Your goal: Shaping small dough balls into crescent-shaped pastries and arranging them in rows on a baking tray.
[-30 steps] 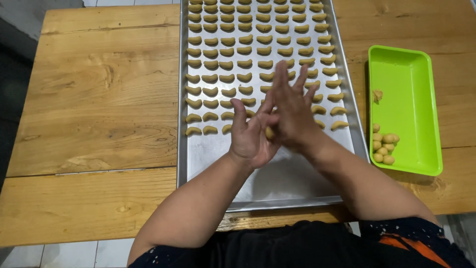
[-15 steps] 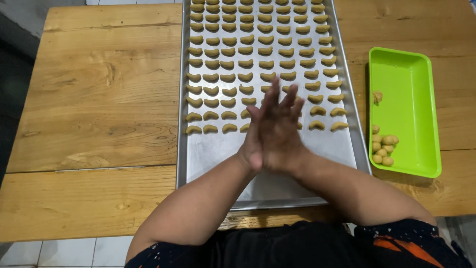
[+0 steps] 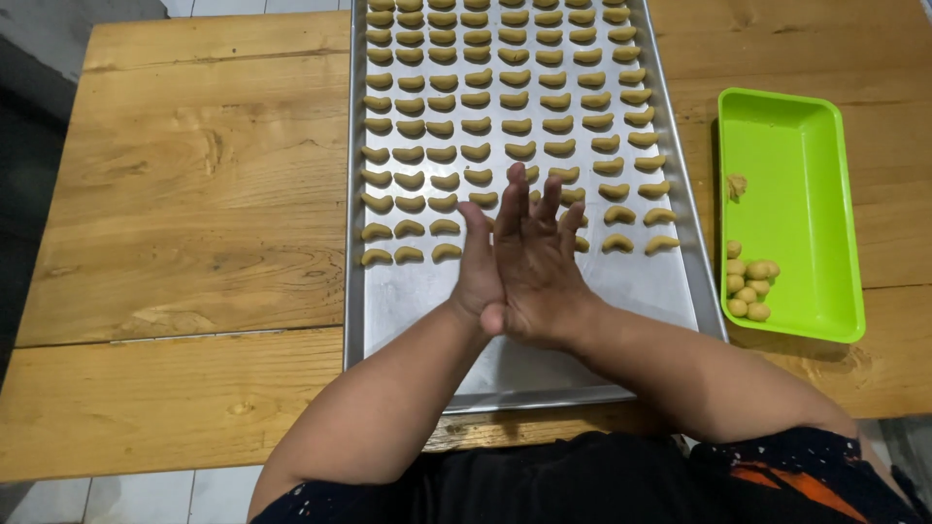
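From the left of the frame I see the bare wooden table (image 3: 194, 194) running under everything. Next comes the long metal baking tray (image 3: 544, 374), which fills the centre from the top edge down to just above my body. Rows of small crescent-shaped dough pieces (image 3: 476, 100) cover its upper part, and the last rows end at mid-frame, with the tray's lower stretch bare.

My two hands meet over that bare stretch, just below the last crescents. The left hand (image 3: 478, 274) stands on edge, fingers straight and pointing toward the top of the frame, its palm pressed flat against the right hand (image 3: 540, 267). The right hand lies over it, fingers stretched out and slightly fanned. Neither hand is curled into a grasp; both are flat and pressed palm to palm. I cannot tell whether any dough sits between the palms, since the hands hide that gap. The fingertips reach up over the lowest rows, hiding a few pieces in the middle; the crescents nearest the hands lie just beside them on either side.

At the right of the frame, apart from the tray, stands a lime-green rectangular tray (image 3: 791, 155). A small cluster of round dough balls (image 3: 749, 286) sits in its lower left corner, well apart from my right hand.
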